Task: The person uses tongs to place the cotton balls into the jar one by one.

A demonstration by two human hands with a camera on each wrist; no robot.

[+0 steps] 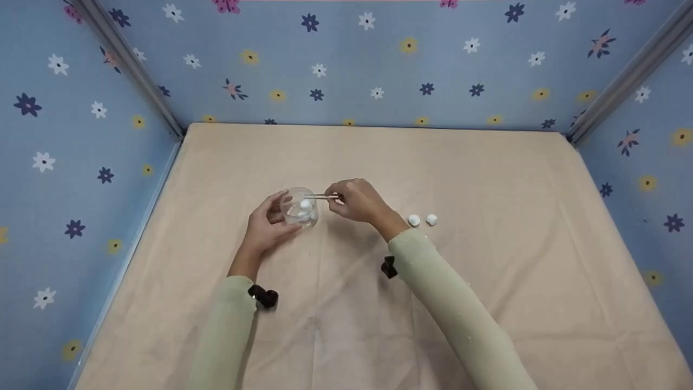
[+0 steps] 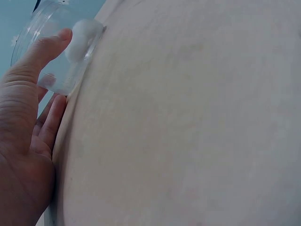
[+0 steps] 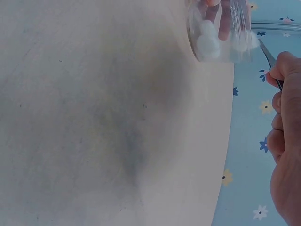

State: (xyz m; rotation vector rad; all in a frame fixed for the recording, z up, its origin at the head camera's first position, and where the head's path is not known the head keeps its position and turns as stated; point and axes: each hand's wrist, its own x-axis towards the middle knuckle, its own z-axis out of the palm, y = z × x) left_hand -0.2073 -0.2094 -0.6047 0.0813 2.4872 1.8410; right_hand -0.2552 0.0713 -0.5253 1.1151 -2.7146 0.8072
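Observation:
In the head view my left hand (image 1: 265,225) holds a small clear jar (image 1: 296,221), its thumb and fingers around the sides. My right hand (image 1: 358,200) pinches a pair of tweezers (image 1: 325,196), whose tips reach over the jar's mouth. A white cotton ball (image 3: 245,41) is at the tweezers' tips by the jar's opening in the right wrist view; whether the tips still grip it I cannot tell. Other cotton balls (image 3: 208,46) lie at the jar's bottom. In the left wrist view, the thumb (image 2: 47,49) presses the jar wall.
Two more cotton balls, one left (image 1: 413,220) and one right (image 1: 431,219), lie on the beige tablecloth (image 1: 487,179) beside the right forearm. Blue flowered panels (image 1: 346,65) stand along the back and sides. A dark wrist camera (image 1: 263,297) is on the left sleeve.

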